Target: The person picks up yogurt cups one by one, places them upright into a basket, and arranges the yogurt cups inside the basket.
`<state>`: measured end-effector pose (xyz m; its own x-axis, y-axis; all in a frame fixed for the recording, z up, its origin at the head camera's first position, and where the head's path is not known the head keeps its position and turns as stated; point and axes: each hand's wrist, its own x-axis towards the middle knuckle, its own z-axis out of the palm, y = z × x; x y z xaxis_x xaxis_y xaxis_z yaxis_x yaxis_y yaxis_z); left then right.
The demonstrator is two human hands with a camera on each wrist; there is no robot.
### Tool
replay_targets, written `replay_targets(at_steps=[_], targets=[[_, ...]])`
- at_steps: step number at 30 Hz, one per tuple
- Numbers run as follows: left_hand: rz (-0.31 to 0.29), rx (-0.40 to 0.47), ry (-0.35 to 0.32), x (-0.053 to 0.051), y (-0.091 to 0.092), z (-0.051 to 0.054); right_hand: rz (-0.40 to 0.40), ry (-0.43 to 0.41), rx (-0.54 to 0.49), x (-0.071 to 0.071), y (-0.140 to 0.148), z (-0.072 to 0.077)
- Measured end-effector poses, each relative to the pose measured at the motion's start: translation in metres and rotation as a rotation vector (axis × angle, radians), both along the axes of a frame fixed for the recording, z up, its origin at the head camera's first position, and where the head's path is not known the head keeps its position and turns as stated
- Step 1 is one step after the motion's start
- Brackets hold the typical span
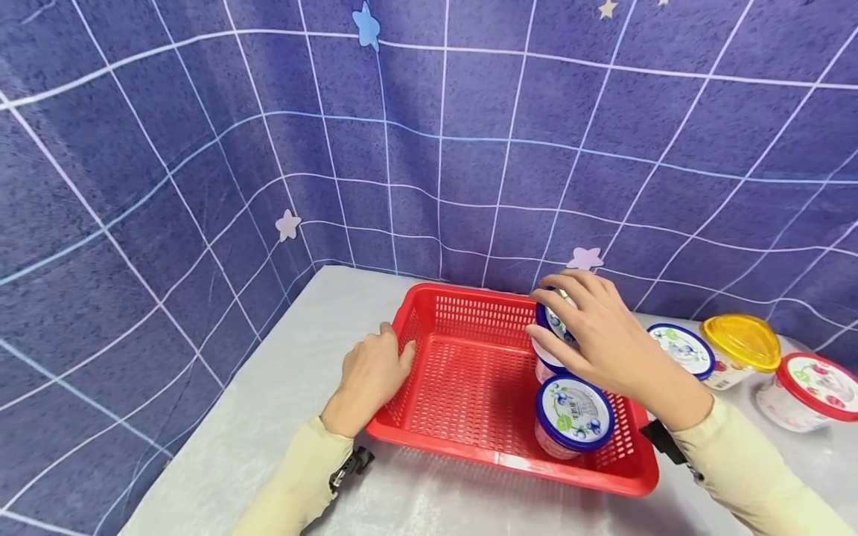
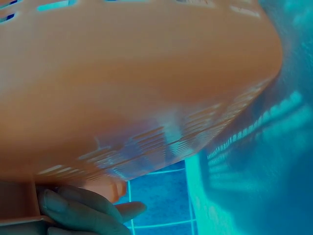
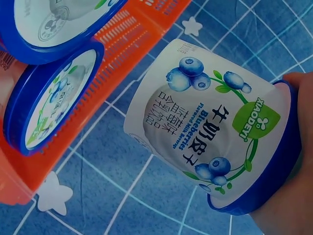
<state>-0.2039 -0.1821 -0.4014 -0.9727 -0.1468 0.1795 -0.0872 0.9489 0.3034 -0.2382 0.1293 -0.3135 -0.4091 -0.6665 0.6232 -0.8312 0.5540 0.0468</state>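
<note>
A red plastic basket [image 1: 462, 387] stands on the table. My left hand [image 1: 375, 368] grips its left rim, thumb over the edge; in the left wrist view the fingers [image 2: 83, 210] lie against its outside. Over the basket's right end, my right hand [image 1: 613, 342] holds a blue-lidded blueberry tub [image 3: 205, 132] by its rim. The hand partly hides that tub in the head view. Below it, a blue-lidded tub [image 3: 61, 100] is at the basket's right side. Nearer me, another blueberry tub [image 1: 574, 413] stands upright in the basket's front right.
Right of the basket on the table [image 1: 268, 417] are a blue-lidded tub [image 1: 680, 350], a yellow-lidded tub [image 1: 740, 342] and a red-lidded tub [image 1: 814, 387]. A blue cloth [image 1: 469, 164] with a grid pattern hangs behind and to the left.
</note>
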Motion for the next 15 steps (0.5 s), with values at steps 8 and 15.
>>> replay_targets(at_steps=[8,15], targets=[[-0.001,-0.011,0.022,0.0,0.0,0.002,0.04,0.009,0.0,-0.015,-0.015,0.003],[0.0,-0.008,0.02,0.001,0.001,0.0,0.075,0.03,0.002,-0.028,-0.028,0.002]])
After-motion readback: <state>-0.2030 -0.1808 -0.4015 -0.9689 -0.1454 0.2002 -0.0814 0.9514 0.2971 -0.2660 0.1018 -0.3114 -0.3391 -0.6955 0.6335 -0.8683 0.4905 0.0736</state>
